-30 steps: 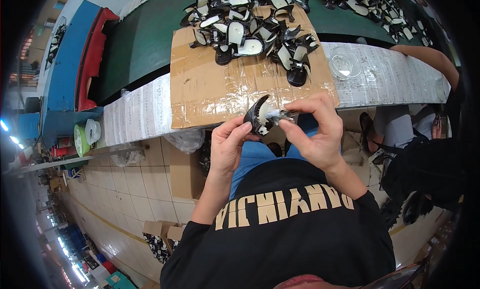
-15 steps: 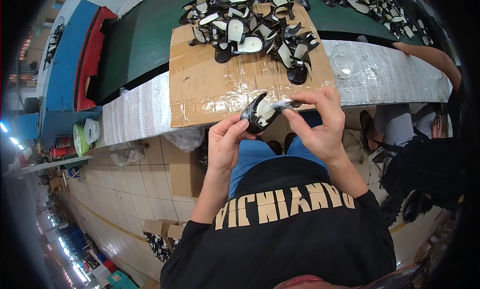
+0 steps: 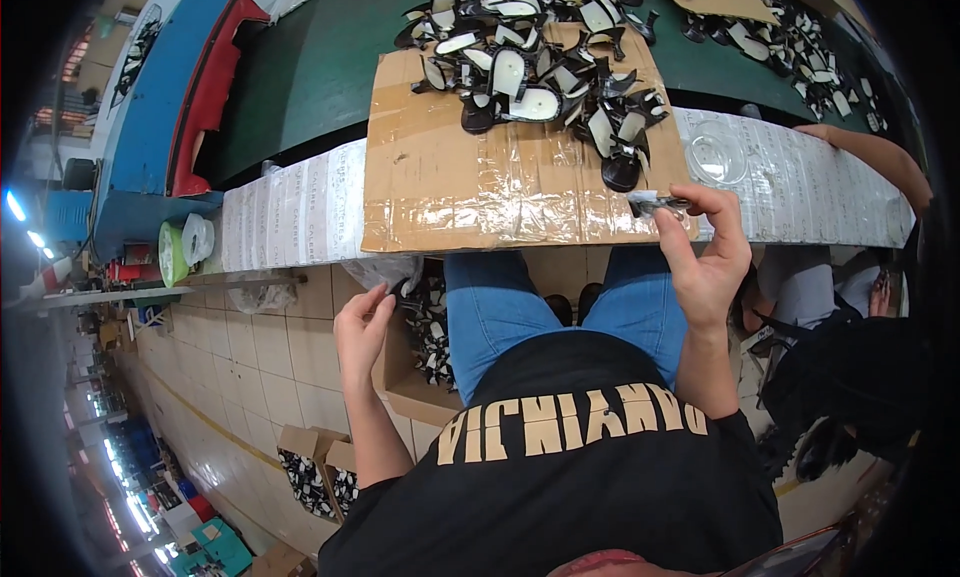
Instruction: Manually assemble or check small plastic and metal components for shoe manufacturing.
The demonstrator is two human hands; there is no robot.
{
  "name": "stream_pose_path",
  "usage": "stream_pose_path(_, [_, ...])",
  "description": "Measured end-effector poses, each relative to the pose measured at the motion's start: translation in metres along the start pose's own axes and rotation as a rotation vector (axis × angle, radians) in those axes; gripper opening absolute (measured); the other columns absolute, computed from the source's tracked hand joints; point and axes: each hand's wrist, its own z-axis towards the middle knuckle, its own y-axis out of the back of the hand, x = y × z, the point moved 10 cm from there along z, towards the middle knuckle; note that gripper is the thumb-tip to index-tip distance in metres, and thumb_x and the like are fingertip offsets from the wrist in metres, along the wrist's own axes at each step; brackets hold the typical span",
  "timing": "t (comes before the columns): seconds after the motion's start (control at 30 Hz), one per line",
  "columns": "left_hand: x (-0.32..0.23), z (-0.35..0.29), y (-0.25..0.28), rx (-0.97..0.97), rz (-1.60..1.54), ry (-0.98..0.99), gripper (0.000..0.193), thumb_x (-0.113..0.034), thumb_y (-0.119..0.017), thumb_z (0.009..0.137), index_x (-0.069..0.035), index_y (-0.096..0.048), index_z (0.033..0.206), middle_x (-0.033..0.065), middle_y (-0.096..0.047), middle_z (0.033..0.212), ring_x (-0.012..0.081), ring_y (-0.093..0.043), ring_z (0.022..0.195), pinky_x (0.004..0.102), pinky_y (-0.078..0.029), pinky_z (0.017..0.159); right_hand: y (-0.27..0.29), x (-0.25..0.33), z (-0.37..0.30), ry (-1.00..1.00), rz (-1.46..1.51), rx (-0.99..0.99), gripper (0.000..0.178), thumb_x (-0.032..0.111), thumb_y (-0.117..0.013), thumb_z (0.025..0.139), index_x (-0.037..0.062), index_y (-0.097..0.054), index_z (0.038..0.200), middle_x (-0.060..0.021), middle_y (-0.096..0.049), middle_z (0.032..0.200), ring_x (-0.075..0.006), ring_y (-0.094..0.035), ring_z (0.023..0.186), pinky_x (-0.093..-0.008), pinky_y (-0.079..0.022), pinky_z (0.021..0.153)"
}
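We see the right hand (image 3: pixel 708 262) pinching a small white-and-dark item (image 3: pixel 650 202) between thumb and fingers, above the near right part of the cardboard sheet (image 3: pixel 420 202) on the bench (image 3: pixel 290 217). The item is just beside the nearest piece of a pile of black-and-white heeled parts (image 3: pixel 508 72) at the sheet's far side. We find the left hand (image 3: pixel 358 329) off the bench's near edge, its thumb and fingers narrowly parted, with nothing visible between them. Just right of it, we see an open cardboard box (image 3: pixel 415 402) holding similar parts (image 3: pixel 432 327).
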Motion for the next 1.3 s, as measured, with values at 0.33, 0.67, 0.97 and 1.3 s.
stream_pose_path(0.33, [-0.149,0.132,-0.083,-0.059,-0.477,-0.306,0.036,-0.021,-0.077,0.083,0.003,-0.068,0.109,0.0081,-0.069,0.093,0.0140,-0.064,0.078,0.0266,-0.051,0.071,-0.010,0.013,-0.012,0.007,0.011,0.051,0.026,0.002,-0.076,0.074,0.0046,-0.068,0.099,-0.0054,-0.058,0.085,-0.0183,-0.054,0.082,-0.0294,-0.044,0.078])
stream_pose_path(0.67, [-0.150,0.164,-0.114,-0.180,-0.088,-0.302,0.031,-0.023,-0.076,0.079,-0.003,-0.068,0.102,0.0095,-0.067,0.095,0.0253,-0.065,0.084,0.0355,-0.051,0.075,-0.005,0.005,-0.027,-0.061,0.027,0.079,0.027,0.003,-0.077,0.073,0.0040,-0.068,0.099,-0.0062,-0.061,0.086,-0.0186,-0.056,0.081,-0.0293,-0.045,0.075])
stream_pose_path(0.97, [-0.172,0.012,-0.087,0.055,-0.897,-0.357,0.053,0.006,-0.072,0.077,0.002,-0.055,0.128,0.0059,-0.059,0.105,0.0110,-0.060,0.091,0.0248,-0.052,0.080,-0.058,0.029,-0.026,0.047,0.169,0.222,0.030,0.002,-0.078,0.070,0.0059,-0.071,0.099,-0.0052,-0.068,0.090,-0.0213,-0.057,0.082,-0.0305,-0.045,0.078])
stream_pose_path(1.3, [-0.194,-0.014,-0.086,0.136,-0.712,-0.480,0.053,0.003,-0.076,0.075,0.000,-0.060,0.126,0.0073,-0.061,0.111,0.0131,-0.062,0.098,0.0262,-0.053,0.084,-0.071,0.055,-0.031,0.257,0.036,0.252,0.033,0.005,-0.081,0.066,0.0091,-0.071,0.097,-0.0001,-0.070,0.090,-0.0203,-0.055,0.080,-0.0310,-0.041,0.078])
